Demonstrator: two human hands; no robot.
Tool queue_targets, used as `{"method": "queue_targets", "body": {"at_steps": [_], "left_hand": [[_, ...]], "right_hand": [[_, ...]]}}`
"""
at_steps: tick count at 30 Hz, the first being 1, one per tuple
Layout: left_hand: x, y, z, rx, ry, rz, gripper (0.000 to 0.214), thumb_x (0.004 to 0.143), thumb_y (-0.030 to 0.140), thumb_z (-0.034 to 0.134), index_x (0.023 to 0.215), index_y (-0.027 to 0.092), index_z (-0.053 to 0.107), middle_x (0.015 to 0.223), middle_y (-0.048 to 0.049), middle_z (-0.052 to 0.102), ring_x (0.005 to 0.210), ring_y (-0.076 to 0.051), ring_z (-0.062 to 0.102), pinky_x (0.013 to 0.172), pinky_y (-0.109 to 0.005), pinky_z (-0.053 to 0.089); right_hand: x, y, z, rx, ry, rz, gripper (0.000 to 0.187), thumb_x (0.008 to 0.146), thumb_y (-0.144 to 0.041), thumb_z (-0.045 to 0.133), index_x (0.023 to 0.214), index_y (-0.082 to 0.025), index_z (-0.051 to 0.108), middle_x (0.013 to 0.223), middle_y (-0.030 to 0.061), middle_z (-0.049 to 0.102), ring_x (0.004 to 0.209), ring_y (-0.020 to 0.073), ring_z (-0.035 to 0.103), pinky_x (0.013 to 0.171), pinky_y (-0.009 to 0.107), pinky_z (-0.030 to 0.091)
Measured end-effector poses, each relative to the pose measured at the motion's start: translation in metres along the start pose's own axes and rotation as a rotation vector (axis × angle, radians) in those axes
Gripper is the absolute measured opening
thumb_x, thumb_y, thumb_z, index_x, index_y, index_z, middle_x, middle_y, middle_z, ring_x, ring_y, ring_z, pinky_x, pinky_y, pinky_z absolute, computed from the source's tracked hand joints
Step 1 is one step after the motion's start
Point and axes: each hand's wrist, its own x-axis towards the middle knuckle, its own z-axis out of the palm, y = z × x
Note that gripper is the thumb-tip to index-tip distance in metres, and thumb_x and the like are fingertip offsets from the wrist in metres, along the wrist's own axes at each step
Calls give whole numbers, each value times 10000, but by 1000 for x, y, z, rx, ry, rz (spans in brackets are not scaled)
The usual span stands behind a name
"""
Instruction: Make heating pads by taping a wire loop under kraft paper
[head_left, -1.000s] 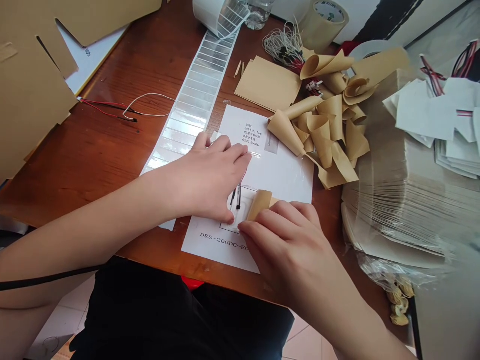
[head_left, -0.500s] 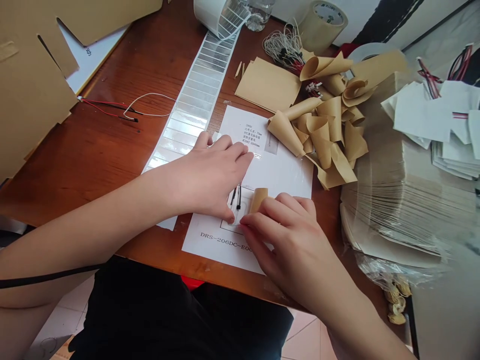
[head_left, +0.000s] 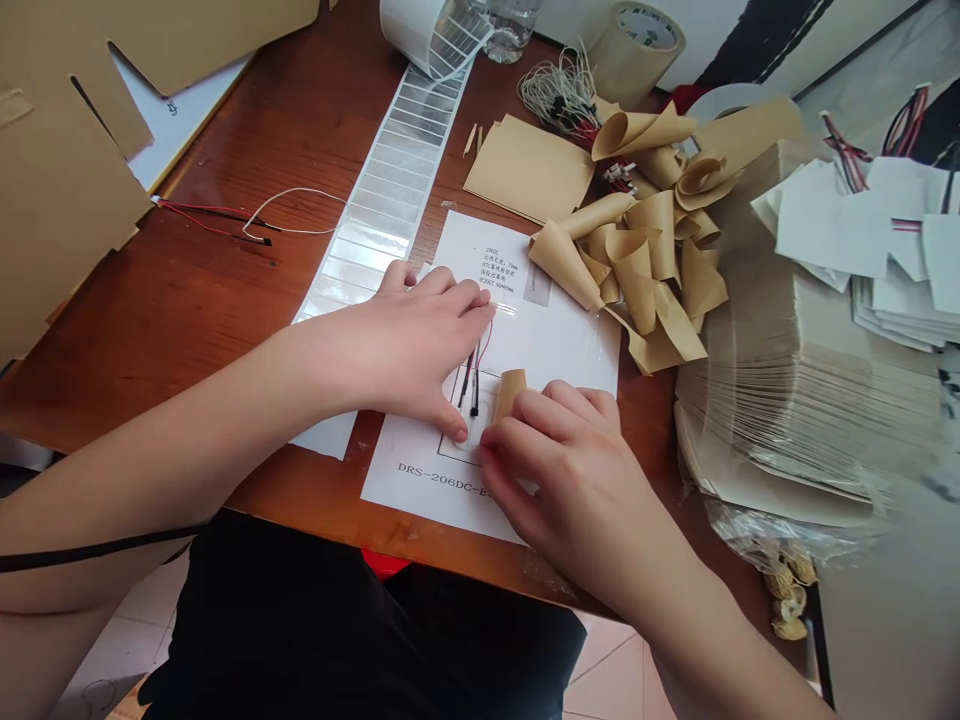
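1. At 9 to 10 o'clock, slotted cardboard sheets (head_left: 60, 130) lie over the edge of a reddish-brown wooden table (head_left: 150, 330).
2. At 10 o'clock, a loose red, black and white wire lead (head_left: 225, 220) lies on the bare wood.
3. At 11 o'clock, a long strip of white labels (head_left: 382, 210) runs back to a label roll (head_left: 435, 30) at 12 o'clock.
4. Left of centre, the left hand (head_left: 420, 345) lies open, fingers spread and flat, pressing on a printed white sheet (head_left: 442, 480) and gripping nothing.
5. At the centre, between both hands, black and red sensor leads (head_left: 471, 385) lie on the sheet. Just right of them stands a tan rolled backing strip (head_left: 510, 393).
6. Right of centre, the right hand (head_left: 559, 470) has curved fingers against that roll. I cannot tell whether they grip it.
7. At 1 o'clock lie flat kraft sheets (head_left: 529, 168), a heap of curled kraft strips (head_left: 637, 260) and a masking tape roll (head_left: 636, 52).
8. At 3 o'clock sits a thick stack of sheets (head_left: 795, 400).
9. The step in hand looks like rolling backing off the sheet around the leads. The next move calls for the left hand's flat pressure and a steady roll.
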Motion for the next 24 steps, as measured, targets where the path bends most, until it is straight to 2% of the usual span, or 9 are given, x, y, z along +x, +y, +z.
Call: {"method": "queue_targets", "body": {"at_steps": [4, 9, 17, 24], "left_hand": [[0, 3, 1, 1, 12, -6, 1003, 751, 744, 611, 1519, 127, 425, 1646, -194, 334, 1412, -413, 339, 1126, -545, 230], [-1, 7, 5, 25, 54, -4, 942, 743, 688, 653, 1454, 92, 491, 1621, -216, 361, 1372, -419, 378, 1128, -542, 217], [-2, 7, 5, 23, 59, -2, 886, 797, 618, 627, 1482, 83, 454, 1637, -211, 339, 1384, -410, 367, 1161, -551, 192], [-1, 8, 5, 30, 41, -8, 938, 754, 674, 633, 1476, 101, 463, 1643, -200, 332, 1394, -422, 357, 1162, -565, 199]], "right_hand": [[-1, 0, -1, -1, -35, 16, 219, 945, -144, 570, 743, -166, 654, 736, 25, 546, 754, 190, 430, 735, 361, 300], [0, 1, -3, -4, -55, 33, 218, 939, -151, 583, 733, -167, 652, 729, 23, 549, 749, 188, 434, 734, 368, 292], [0, 1, -3, 17, -59, 18, 234, 942, -151, 584, 728, -177, 674, 754, 34, 567, 754, 192, 429, 747, 375, 290], [-1, 2, -5, 55, -66, 17, 239, 951, -153, 576, 741, -184, 686, 735, 29, 562, 756, 195, 420, 751, 380, 286]]}}
